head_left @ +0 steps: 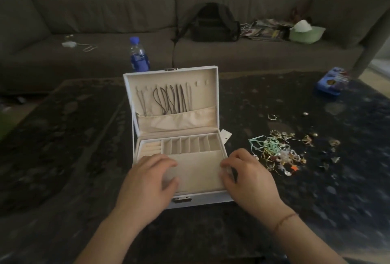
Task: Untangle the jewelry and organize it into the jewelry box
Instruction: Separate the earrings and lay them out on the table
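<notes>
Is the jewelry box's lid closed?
No, the jewelry box lid stands open, with cords hanging inside it.

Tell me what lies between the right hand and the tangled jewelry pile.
In the head view, only a narrow strip of dark table separates the right hand from the tangled jewelry pile; a pale green strand from the pile reaches toward the hand.

Open jewelry box [135, 99] on dark table [63, 147], both hands [147, 177] on it, tangled jewelry [280, 150] beside
</notes>
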Available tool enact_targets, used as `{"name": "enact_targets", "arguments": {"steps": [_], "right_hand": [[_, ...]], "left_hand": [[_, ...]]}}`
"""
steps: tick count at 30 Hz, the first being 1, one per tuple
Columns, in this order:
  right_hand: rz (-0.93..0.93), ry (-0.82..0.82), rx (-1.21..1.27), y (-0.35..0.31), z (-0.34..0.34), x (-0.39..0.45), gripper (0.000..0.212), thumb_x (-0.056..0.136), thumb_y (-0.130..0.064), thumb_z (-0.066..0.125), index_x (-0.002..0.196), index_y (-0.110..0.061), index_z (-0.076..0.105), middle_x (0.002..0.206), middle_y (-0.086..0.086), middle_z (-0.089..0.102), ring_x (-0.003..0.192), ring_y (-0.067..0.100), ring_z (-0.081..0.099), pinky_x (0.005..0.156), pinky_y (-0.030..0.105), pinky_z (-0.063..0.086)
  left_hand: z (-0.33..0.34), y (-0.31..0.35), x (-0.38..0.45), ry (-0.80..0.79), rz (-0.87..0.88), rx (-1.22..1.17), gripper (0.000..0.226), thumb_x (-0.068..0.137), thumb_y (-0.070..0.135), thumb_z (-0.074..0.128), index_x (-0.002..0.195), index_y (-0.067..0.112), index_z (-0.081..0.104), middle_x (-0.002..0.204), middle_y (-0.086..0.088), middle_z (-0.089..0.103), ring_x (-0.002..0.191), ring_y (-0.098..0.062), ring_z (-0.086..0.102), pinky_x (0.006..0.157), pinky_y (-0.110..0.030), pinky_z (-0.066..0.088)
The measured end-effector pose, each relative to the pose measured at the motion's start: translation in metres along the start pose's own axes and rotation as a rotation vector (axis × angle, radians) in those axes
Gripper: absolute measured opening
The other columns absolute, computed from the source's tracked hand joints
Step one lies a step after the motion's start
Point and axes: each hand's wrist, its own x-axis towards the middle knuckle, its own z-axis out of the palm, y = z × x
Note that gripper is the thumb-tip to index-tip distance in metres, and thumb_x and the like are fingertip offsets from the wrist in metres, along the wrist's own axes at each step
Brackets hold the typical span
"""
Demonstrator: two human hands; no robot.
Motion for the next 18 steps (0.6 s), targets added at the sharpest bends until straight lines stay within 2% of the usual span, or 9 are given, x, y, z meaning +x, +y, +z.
{"name": "enact_targets", "arguments": {"steps": [3, 5, 8, 11, 13, 15, 18], "right_hand": [[0.035, 0.017, -0.017, 0.001, 0.002, 0.008, 0.021, 0.086, -0.033, 0.065, 0.104, -0.026, 0.071, 0.099, -0.01, 0.059, 0.079, 0.015, 0.063, 0.058, 0.032, 0.053], [0.043, -0.003, -0.029, 0.003, -0.001, 0.012, 0.025, 0.086, -0.033, 0.065, 0.11, -0.028, 0.07, 0.101, -0.011, 0.06, 0.078, 0.015, 0.063, 0.06, 0.03, 0.052], [-0.007, 0.02, -0.058, 0.003, -0.002, 0.014, 0.004, 0.083, -0.027, 0.07, 0.085, -0.026, 0.073, 0.087, -0.01, 0.059, 0.065, 0.015, 0.06, 0.05, 0.03, 0.05], [-0.009, 0.04, -0.113, -0.001, 0.003, 0.014, 0.008, 0.08, -0.02, 0.073, 0.073, -0.022, 0.071, 0.083, -0.007, 0.058, 0.063, 0.015, 0.057, 0.041, 0.032, 0.049], [-0.031, 0.062, -0.133, -0.003, 0.005, 0.015, 0.008, 0.081, -0.019, 0.072, 0.074, -0.02, 0.069, 0.087, -0.007, 0.057, 0.07, 0.015, 0.056, 0.041, 0.03, 0.048], [-0.044, 0.085, -0.155, -0.003, 0.007, 0.015, 0.008, 0.08, -0.018, 0.073, 0.073, -0.02, 0.068, 0.089, -0.007, 0.057, 0.073, 0.014, 0.056, 0.04, 0.027, 0.046], [-0.04, 0.108, -0.125, -0.004, 0.007, 0.012, 0.008, 0.08, -0.015, 0.074, 0.076, -0.018, 0.068, 0.091, -0.007, 0.059, 0.071, 0.014, 0.058, 0.043, 0.025, 0.047]], "left_hand": [[0.006, 0.006, 0.017, -0.084, -0.028, 0.021, 0.05, 0.092, 0.041, 0.063, 0.139, 0.027, 0.052, 0.14, 0.014, 0.046, 0.129, -0.009, 0.041, 0.11, -0.028, 0.033], [0.008, 0.003, 0.025, -0.137, -0.044, 0.049, 0.057, 0.093, 0.047, 0.06, 0.143, 0.027, 0.046, 0.144, 0.012, 0.044, 0.133, -0.011, 0.036, 0.113, -0.029, 0.03], [0.006, -0.005, 0.027, -0.18, -0.013, 0.054, 0.055, 0.092, 0.051, 0.059, 0.142, 0.028, 0.048, 0.143, 0.015, 0.043, 0.132, -0.007, 0.033, 0.113, -0.028, 0.029], [0.001, -0.014, 0.021, -0.188, 0.041, -0.009, 0.047, 0.091, 0.045, 0.064, 0.134, 0.028, 0.057, 0.134, 0.018, 0.047, 0.126, 0.0, 0.035, 0.111, -0.025, 0.034], [-0.001, -0.022, 0.014, -0.083, 0.01, -0.037, 0.036, 0.089, 0.035, 0.069, 0.123, 0.026, 0.064, 0.124, 0.018, 0.052, 0.119, -0.001, 0.043, 0.106, -0.026, 0.04], [-0.005, -0.029, 0.008, 0.048, -0.118, 0.01, 0.028, 0.087, 0.027, 0.071, 0.115, 0.022, 0.068, 0.111, 0.014, 0.056, 0.108, -0.007, 0.05, 0.094, -0.025, 0.045], [-0.014, -0.038, 0.006, 0.099, -0.287, 0.122, 0.026, 0.09, 0.024, 0.067, 0.116, 0.019, 0.068, 0.092, 0.01, 0.053, 0.086, -0.009, 0.053, 0.073, -0.021, 0.045]]}}
